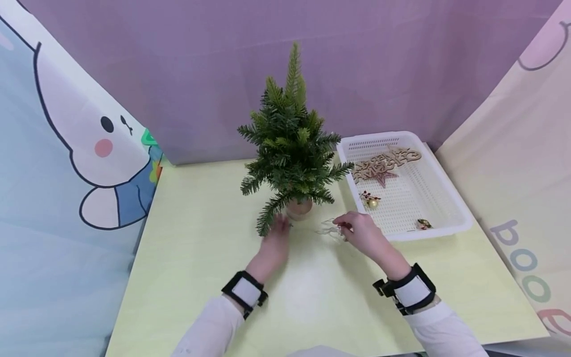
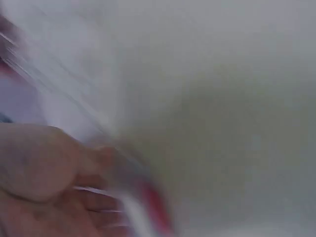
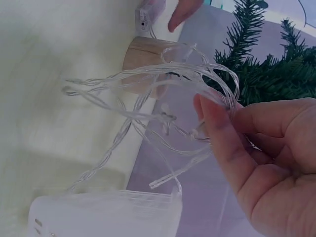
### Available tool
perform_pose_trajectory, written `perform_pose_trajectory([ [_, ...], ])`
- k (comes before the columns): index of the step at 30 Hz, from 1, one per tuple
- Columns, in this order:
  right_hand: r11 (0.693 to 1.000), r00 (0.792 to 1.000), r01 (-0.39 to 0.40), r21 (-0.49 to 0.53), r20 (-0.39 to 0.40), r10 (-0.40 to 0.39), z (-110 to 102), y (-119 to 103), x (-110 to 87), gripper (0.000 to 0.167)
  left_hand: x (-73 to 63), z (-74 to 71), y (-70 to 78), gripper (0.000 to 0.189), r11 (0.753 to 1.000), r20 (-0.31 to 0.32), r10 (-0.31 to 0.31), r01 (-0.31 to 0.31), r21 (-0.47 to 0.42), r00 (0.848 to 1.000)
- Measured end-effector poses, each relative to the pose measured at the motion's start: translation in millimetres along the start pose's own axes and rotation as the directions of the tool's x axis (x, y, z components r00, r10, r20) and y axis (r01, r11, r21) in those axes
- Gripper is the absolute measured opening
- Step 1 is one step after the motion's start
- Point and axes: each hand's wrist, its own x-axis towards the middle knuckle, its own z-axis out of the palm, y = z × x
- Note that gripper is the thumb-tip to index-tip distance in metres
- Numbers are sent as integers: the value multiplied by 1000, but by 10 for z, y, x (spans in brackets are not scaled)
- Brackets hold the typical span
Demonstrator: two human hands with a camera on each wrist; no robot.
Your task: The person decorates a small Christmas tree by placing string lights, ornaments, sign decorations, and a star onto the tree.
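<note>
My right hand [image 1: 366, 235] pinches a looped bundle of clear-wired string lights [image 3: 187, 69] between thumb and fingers, just right of the tree's base. Several loops hang free in the right wrist view. Beside the round wooden base [image 1: 298, 210], my left hand [image 1: 275, 243] holds a small clear battery box [image 3: 148, 15]; a small switch shows on it. The left wrist view is blurred, with thin wires across the fingers and a red and white patch by them. A small artificial Christmas tree [image 1: 290, 148] stands upright behind both hands.
A white plastic basket [image 1: 464, 223] stands at the right. In it lie wooden lettering [image 1: 388, 161], a reddish star [image 1: 382, 177], a sprig with a gold ball [image 1: 372, 203] and a small ornament [image 1: 424, 224]. A purple curtain [image 1: 200, 89] hangs behind the table.
</note>
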Motion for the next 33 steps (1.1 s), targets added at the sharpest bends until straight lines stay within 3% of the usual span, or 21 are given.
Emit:
perform_pose_trajectory([
  [1,1000,1000,3,-5,-4,-3,1,-14,1,21,-29,-53,128,43,988,-18,81,-78,136,997],
  [2,1000,1000,14,-15,-12,-14,2,-31,4,21,-36,-96,248,40,960,-75,173,-151,235,982],
  [4,998,999,40,-42,-32,-41,10,-64,9,20,-10,-184,474,30,964,-167,235,-207,170,958],
  [6,994,995,80,-80,-55,-84,25,-92,19,19,38,-248,639,25,968,-243,250,-240,69,937],
  [8,986,989,119,-117,-75,-128,42,-119,26,17,98,-269,732,23,971,-273,219,-236,-31,937],
  [10,980,984,141,-144,-85,-154,59,-145,34,16,151,-258,768,20,970,-264,177,-213,-117,948],
  [12,975,981,155,-160,-90,-171,69,-170,43,16,191,-224,759,15,956,-248,143,-199,-217,958],
  [15,969,977,172,-175,-94,-190,67,-199,60,16,219,-176,702,8,908,-250,105,-195,-370,963],
  [20,939,963,206,-274,-111,-244,16,-184,139,12,199,-197,584,7,818,-346,22,-216,-533,938],
  [23,946,961,211,-245,-127,-248,-46,-100,223,8,168,-258,520,11,803,-394,-32,-211,-557,919],
  [27,987,970,157,-22,-183,-158,-214,20,292,7,132,-294,439,8,804,-451,-63,-223,-552,890],
  [30,988,973,106,108,-217,-80,-352,53,291,8,127,-275,392,5,804,-504,-44,-268,-530,863],
  [33,988,989,95,125,-129,-78,-356,33,273,10,132,-251,360,5,815,-530,-13,-299,-497,848],
])
